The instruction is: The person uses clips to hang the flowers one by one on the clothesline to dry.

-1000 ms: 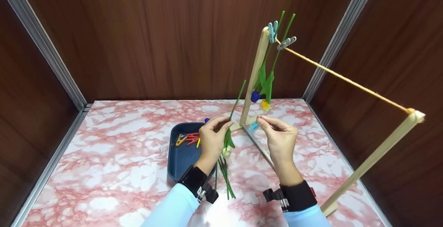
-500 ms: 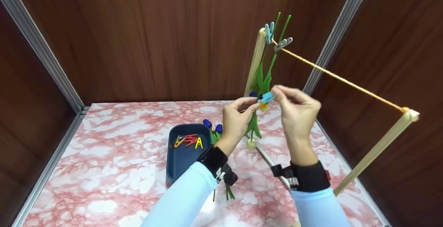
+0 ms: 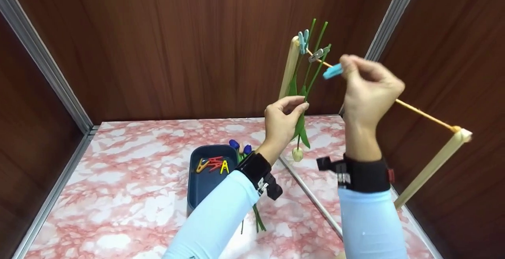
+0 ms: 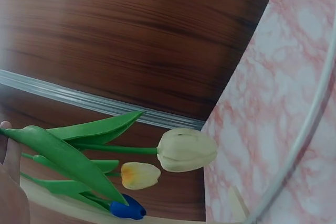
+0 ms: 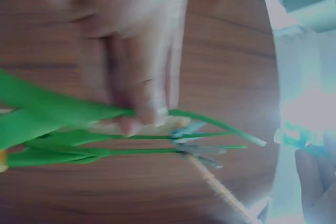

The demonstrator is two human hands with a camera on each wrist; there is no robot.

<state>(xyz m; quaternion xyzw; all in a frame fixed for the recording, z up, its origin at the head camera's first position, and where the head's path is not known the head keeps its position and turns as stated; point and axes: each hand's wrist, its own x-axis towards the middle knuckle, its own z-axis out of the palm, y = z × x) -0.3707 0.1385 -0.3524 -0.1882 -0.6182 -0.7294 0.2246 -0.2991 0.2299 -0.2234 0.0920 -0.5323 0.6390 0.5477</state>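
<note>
Head down, a white artificial tulip [image 3: 298,154] is pinched by its green stem between the thumb and fingers of my left hand [image 3: 282,122]. Its stem end rises close to the stretched rope [image 3: 426,115]. My right hand [image 3: 371,93] pinches a light-blue clothespin [image 3: 332,71], which overlaps the rope in the head view. At the rope's far end, a blue clothespin [image 3: 303,42] and a grey clothespin [image 3: 317,55] hold two more stems. Those are a blue tulip [image 4: 127,208] and a yellow-white tulip [image 4: 140,176], hanging beside the white one in the left wrist view.
Wooden posts carry the rope, the far post [image 3: 289,69] behind the flowers and the near post [image 3: 434,166] at right. A pale rod [image 3: 311,196] runs low between them. Left of my arms stands a dark tray [image 3: 193,196] with several clothespins [image 3: 224,167]; blue tulips [image 3: 234,144] lie beside it.
Both hands have gone up and to the right, carrying the white tulip and the light-blue clothespin from low over the table to the rope. The two clipped tulips stay on the rope.
</note>
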